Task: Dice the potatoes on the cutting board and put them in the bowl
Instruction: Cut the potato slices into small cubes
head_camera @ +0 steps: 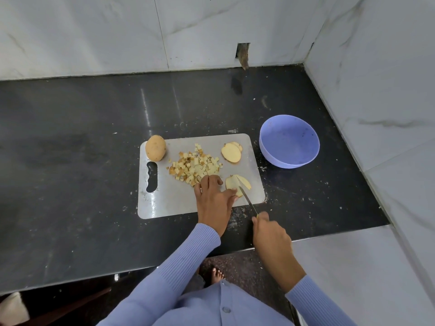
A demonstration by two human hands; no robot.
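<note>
A grey cutting board point(164, 203) lies on the black counter. On it are a whole potato point(155, 147) at the far left corner, a heap of diced potato point(195, 167) in the middle, and round slices point(231, 153) at the far right. Near the board's front right lie potato slices point(233, 182). My left hand point(213, 198) rests on the board, thumb touching those slices. My right hand point(270, 234) grips a knife point(248, 200) whose blade lies across the slices. The lilac bowl point(268, 147) stands right of the board, with no potato in it.
Marble walls close the counter at the back and right, and the bowl sits near the right wall. The counter's front edge point(164, 265) runs just below my hands. Potato crumbs are scattered around the board.
</note>
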